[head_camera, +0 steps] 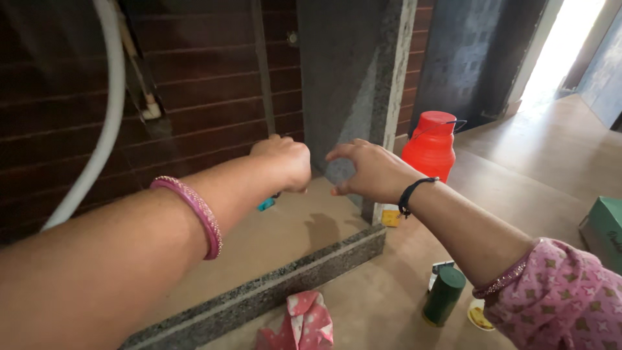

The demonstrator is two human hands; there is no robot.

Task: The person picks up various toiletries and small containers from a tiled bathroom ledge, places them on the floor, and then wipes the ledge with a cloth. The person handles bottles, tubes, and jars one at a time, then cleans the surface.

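View from my head, both arms stretched forward over a low step of tan floor edged by a grey granite curb (272, 291). My left hand (285, 162) is curled into a fist around a small teal object (266, 205), of which only the lower tip shows below the knuckles; what it is I cannot tell. My right hand (369, 172) hovers just beside it, fingers loosely bent and partly spread, holding nothing, close to the edge of an upright grey granite slab (363, 78). A pink bangle (194, 214) circles my left forearm; a black cord bracelet (414, 193) sits at my right wrist. Behind the slab stands a red plastic jug (431, 148). On the floor nearer me: a dark green cylindrical container (444, 297), a pink patterned cloth (301, 324) against the curb, and a small yellow item (391, 218) at the slab's foot. A white hose (107, 110) runs down the brown tiled wall at left.
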